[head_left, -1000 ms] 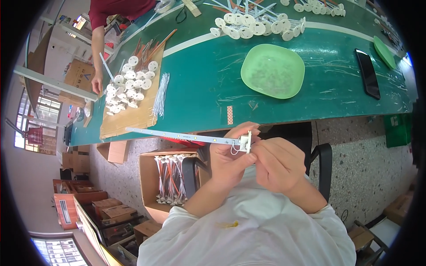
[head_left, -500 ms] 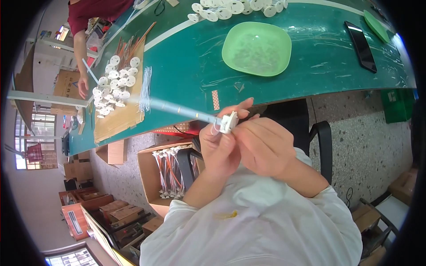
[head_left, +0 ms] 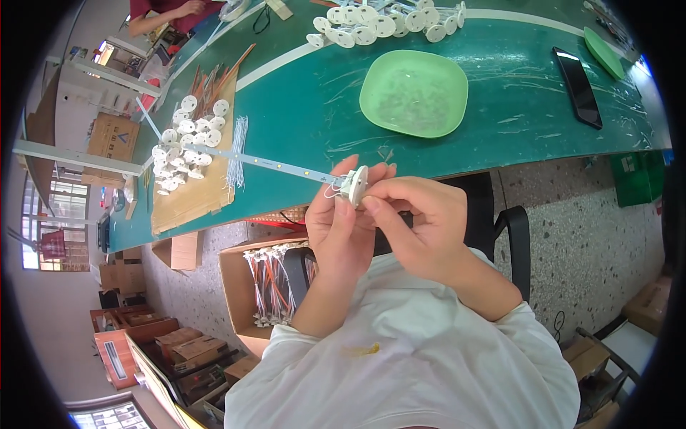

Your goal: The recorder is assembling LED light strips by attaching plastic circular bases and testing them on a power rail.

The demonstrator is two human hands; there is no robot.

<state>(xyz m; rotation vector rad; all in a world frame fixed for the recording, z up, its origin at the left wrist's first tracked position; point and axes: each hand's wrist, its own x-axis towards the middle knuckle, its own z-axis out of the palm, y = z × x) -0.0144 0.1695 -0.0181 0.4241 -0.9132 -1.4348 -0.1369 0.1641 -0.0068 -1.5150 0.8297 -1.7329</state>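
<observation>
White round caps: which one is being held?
The cap on the light strip's right end, between the left hand and right hand; other caps bunched on the green table lie clear of both.

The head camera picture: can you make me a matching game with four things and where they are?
1. Black phone
2. Light strip
3. White wires
4. Open cardboard box

A. Along the flat cardboard's right edge
B. Below the green table's edge
C. Right of the big green bowl
D. At the left hand and right hand

Pairs: 1-C, 2-D, 3-A, 4-B
</observation>
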